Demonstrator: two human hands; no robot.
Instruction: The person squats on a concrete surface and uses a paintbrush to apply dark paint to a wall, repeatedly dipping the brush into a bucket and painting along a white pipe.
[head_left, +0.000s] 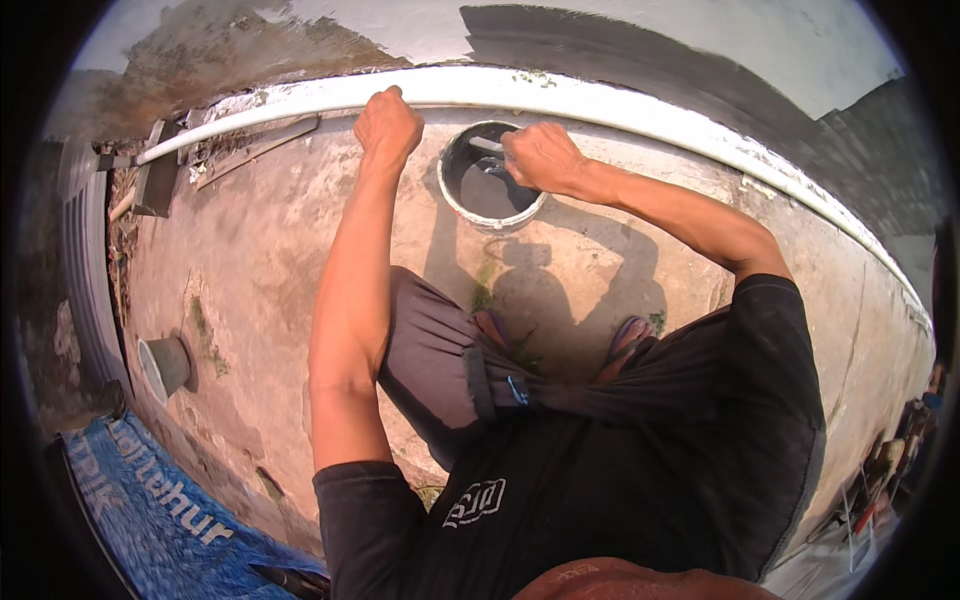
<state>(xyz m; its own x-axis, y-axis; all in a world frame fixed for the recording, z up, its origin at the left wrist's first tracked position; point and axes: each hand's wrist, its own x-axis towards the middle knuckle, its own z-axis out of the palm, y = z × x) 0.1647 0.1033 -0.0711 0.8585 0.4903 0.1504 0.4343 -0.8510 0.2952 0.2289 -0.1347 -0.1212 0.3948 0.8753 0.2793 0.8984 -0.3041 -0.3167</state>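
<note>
My right hand grips a pale handle over a bucket with a whitish, smeared rim. Dark grey liquid fills part of the bucket. The far end of the handle's tool is hidden by the hand and the liquid. Curled into a fist, my left hand is up and left of the bucket, overlapping the white pipe along the wall base. Its fingers' undersides are hidden, so whether it holds the pipe or anything else is unclear.
The wall carries dark grey coating beside paler patches. Wooden boards lie left, near corrugated sheeting. A small grey bucket lies tipped on the concrete floor. A blue printed tarp covers the lower left; assorted items sit lower right.
</note>
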